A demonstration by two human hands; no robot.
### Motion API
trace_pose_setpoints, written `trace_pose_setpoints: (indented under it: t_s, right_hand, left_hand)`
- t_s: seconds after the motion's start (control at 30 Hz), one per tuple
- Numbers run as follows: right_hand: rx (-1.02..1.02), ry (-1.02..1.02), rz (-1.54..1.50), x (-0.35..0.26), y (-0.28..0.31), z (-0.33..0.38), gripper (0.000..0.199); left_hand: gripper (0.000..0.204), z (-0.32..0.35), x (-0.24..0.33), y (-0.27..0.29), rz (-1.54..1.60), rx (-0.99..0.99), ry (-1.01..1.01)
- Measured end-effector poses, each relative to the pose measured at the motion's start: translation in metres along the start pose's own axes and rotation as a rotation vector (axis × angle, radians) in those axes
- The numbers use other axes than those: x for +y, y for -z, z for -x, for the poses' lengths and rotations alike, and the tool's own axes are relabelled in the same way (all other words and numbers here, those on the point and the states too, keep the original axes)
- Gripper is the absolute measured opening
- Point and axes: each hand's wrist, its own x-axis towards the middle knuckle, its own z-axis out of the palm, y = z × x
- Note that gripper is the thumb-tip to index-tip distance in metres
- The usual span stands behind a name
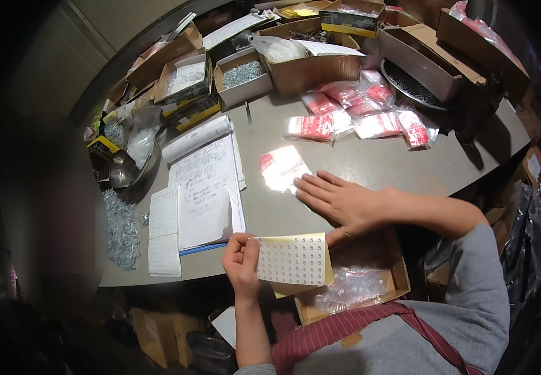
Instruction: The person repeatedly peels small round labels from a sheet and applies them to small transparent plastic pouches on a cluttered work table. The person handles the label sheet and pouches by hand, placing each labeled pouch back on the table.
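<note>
My left hand (241, 259) grips the left edge of a sheet of small printed stickers (290, 261) with yellowish backing, held at the table's near edge. My right hand (330, 203) is stretched out flat, palm down, its fingertips at the near right corner of a shiny clear plastic bag (283, 167) with red print. That bag lies flat on the grey table (352, 161). Below the right wrist, an open cardboard box (399, 275) holds clear plastic bags (348, 289) with small parts inside; the sheet hides part of the box.
A pile of red-and-clear bags (377, 124) lies farther back. To the left are an open notebook (202, 175), a narrow printed sheet (165, 237) and a heap of metal screws (120, 231). Boxes of small hardware (243, 74) line the back; a round tray (411, 87) stands at right.
</note>
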Motion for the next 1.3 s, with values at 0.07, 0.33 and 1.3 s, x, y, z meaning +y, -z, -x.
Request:
trace_pose_setpoints:
  t_s: [0.07,0.33,1.3]
  right_hand:
    - [0.070,-0.035,0.002,-0.005,-0.005,0.017,0.109]
    - [0.116,-0.245,-0.055,-0.026,0.004,0.064,0.084]
    - [0.657,0.017,0.044,-0.071,-0.007,-0.003,0.029]
  left_hand:
    - [0.014,0.001,0.004,-0.008,0.019,-0.005,0.015]
    - [0.017,0.012,0.004,-0.016,-0.015,-0.032,0.058]
    - [0.028,-0.001,0.005,-0.058,-0.376,-0.195,0.111]
